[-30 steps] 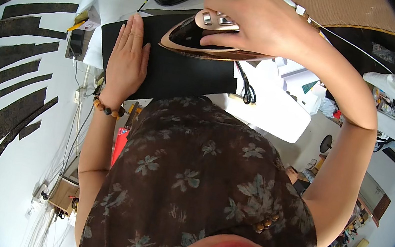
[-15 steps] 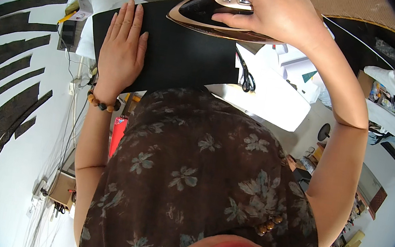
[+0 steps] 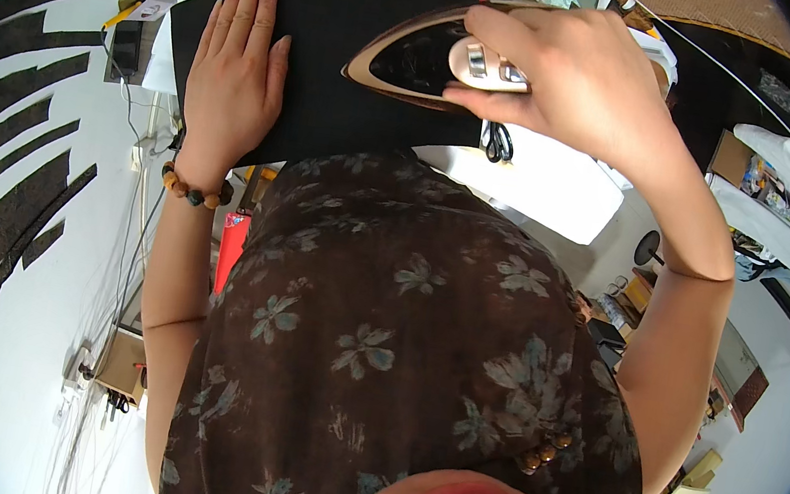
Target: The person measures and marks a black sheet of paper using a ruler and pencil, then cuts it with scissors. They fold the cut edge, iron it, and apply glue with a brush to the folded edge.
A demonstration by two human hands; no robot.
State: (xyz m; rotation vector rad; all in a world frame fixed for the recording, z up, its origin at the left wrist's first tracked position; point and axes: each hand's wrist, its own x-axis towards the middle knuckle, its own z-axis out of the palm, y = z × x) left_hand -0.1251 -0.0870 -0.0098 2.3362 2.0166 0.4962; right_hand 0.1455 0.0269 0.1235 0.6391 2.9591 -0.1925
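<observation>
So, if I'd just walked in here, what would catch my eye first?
Probably the black-and-copper clothes iron at upper centre, gripped by the right hand over a piece of black fabric. The left hand lies flat on the fabric's left part, a beaded bracelet at its wrist. Then come the dark patterned strips ranged down the white wall at far left.

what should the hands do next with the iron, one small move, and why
I'd probably draw the copper-edged black pointed iron slightly toward the brown flower-patterned top, keeping its tip clear of the left hand: the right hand grips its handle, the flat matte black sheet lies bare on that side, and the tip points toward the left hand flat on the sheet.
</observation>
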